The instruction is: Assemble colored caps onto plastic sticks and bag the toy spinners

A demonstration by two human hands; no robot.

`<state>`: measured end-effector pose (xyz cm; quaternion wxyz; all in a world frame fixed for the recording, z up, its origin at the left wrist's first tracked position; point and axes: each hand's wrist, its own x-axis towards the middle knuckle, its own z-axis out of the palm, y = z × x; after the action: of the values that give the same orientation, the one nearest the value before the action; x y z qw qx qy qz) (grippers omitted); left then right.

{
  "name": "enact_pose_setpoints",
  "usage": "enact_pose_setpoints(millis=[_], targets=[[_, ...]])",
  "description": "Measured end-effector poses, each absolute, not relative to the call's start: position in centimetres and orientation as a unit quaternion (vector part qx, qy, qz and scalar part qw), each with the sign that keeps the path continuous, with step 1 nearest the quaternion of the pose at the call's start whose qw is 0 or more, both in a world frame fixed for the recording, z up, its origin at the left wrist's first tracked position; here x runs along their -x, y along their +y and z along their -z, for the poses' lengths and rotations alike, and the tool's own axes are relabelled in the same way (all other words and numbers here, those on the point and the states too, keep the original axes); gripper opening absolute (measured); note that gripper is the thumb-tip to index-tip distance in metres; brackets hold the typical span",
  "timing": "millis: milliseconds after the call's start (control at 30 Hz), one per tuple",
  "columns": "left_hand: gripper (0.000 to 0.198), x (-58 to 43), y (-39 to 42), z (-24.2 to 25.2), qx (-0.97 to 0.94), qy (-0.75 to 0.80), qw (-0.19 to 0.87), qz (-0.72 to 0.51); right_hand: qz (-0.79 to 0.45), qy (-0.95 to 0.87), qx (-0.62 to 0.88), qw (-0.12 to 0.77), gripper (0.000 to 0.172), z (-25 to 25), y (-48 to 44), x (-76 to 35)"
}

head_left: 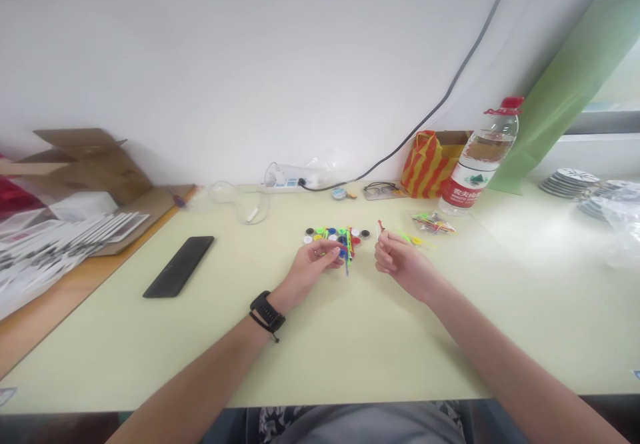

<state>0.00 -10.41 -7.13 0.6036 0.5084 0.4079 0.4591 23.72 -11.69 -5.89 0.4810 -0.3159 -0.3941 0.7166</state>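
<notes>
My left hand (315, 262), with a black watch on its wrist, is closed in a pinch on a small assembly of coloured plastic sticks (347, 252) just above the pale green table (350, 324). My right hand (395, 257) is closed around a thin red stick (381, 226) that points upward. Behind both hands lies a row of small coloured round pieces (330, 233), red, blue, yellow, green, white and black. A few loose green and yellow sticks (411, 239) lie to the right of my right hand.
A black phone (179, 266) lies left of my hands. A water bottle (476, 164), a striped orange bag (429, 164), a small packet of parts (434, 224), glasses (384, 189) and a power strip (290, 179) stand along the wall. Cardboard (95, 157) and stacked packets (55, 244) sit at left.
</notes>
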Motion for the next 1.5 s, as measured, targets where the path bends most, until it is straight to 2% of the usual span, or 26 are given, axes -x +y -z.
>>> enact_pose_setpoints(millis=[100,200,400,767,900,1067,1167,1233,1267,1333,1367,1400,1433,1500], targets=[[0.035,0.0,-10.4,7.1,-0.511,0.401,0.608,-0.457,-0.697,-0.416,0.341,0.475,0.031,6.0,-11.7,-23.6],[0.035,0.1,-10.4,7.3,-0.515,0.395,0.609,-0.456,-0.650,-0.461,0.372,0.475,0.020,6.0,-12.1,-23.3],[0.038,0.1,-10.3,7.4,-0.510,0.392,0.615,-0.457,-0.535,-0.599,0.402,0.440,0.022,5.7,-12.8,-22.6],[0.037,0.0,-10.5,6.9,-0.500,0.364,0.645,-0.448,-0.497,-0.690,0.364,0.381,0.036,6.3,-13.1,-22.3],[0.033,-0.2,-10.6,7.0,-0.485,0.352,0.656,-0.460,-0.488,-0.667,0.388,0.408,0.054,6.9,-13.0,-22.2],[0.033,-0.2,-10.5,7.1,-0.489,0.362,0.639,-0.470,-0.536,-0.573,0.415,0.460,0.104,7.2,-13.1,-21.5],[0.032,0.0,-10.5,7.3,-0.512,0.366,0.622,-0.466,-0.554,-0.520,0.428,0.489,0.114,7.0,-13.3,-21.0],[0.031,0.0,-10.5,7.4,-0.522,0.366,0.615,-0.464,-0.565,-0.493,0.434,0.499,0.101,6.9,-13.4,-20.8],[0.031,0.0,-10.5,7.4,-0.525,0.367,0.612,-0.464,-0.579,-0.482,0.435,0.494,0.082,6.8,-13.4,-20.9],[0.032,0.0,-10.5,7.3,-0.523,0.375,0.604,-0.469,-0.636,-0.468,0.415,0.452,0.030,6.8,-13.3,-21.2],[0.033,-0.1,-10.5,7.3,-0.519,0.381,0.600,-0.475,-0.671,-0.464,0.391,0.426,0.036,6.8,-13.1,-21.5],[0.034,-0.1,-10.5,7.3,-0.513,0.387,0.597,-0.481,-0.704,-0.458,0.362,0.405,0.052,6.8,-13.0,-21.8],[0.035,-0.1,-10.4,7.3,-0.507,0.391,0.595,-0.486,-0.729,-0.450,0.334,0.393,0.062,6.7,-12.8,-22.1],[0.036,0.0,-10.3,7.3,-0.498,0.396,0.594,-0.493,-0.747,-0.425,0.305,0.410,0.064,6.4,-12.5,-22.4]])
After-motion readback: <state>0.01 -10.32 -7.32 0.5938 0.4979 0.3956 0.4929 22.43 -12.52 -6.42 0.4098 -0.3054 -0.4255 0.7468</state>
